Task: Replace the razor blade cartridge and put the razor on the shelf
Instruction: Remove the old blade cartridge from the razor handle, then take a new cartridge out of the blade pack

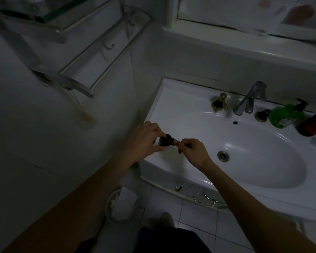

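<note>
A small dark razor (169, 139) is held between both hands over the left rim of the white sink (171, 99). My left hand (145, 141) grips the head end, where a pale cartridge part (158, 141) shows between the fingers. My right hand (193, 151) pinches the other end, and most of the handle is hidden inside it. The light is dim and the razor's details are hard to make out. A glass shelf (49, 10) with a metal rail hangs on the wall at the upper left, well above the hands.
A towel rack (91, 57) juts from the left wall below the shelf. Behind the basin stand a faucet (248, 101), a green soap bottle (283, 115) and a dark bottle (312, 124). A bin (120, 205) sits on the tiled floor under the sink's left corner.
</note>
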Motion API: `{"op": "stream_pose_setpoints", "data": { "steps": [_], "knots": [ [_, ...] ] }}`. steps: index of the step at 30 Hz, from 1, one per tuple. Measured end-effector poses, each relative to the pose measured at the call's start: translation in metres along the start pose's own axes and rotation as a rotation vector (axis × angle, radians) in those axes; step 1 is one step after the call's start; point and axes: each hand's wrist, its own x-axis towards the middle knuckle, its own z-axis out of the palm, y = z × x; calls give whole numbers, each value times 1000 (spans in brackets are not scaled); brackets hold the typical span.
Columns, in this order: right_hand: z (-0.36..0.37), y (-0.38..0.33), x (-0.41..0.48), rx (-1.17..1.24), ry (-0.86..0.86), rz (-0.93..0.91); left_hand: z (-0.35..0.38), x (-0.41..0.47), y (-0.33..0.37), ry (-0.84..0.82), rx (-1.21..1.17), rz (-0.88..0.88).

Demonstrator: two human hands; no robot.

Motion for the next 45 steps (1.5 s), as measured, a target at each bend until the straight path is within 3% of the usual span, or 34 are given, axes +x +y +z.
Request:
{"op": "stream_pose_setpoints", "data": {
  "steps": [13,32,45],
  "knots": [
    [21,57,-13,-219,-10,22,76,-3,-14,-162,71,-129],
    [43,67,5,-339,46,10,113,9,-25,-112,-9,-346],
    [51,78,10,-364,41,-2,119,13,-29,-117,-13,-402]
  ]
}}
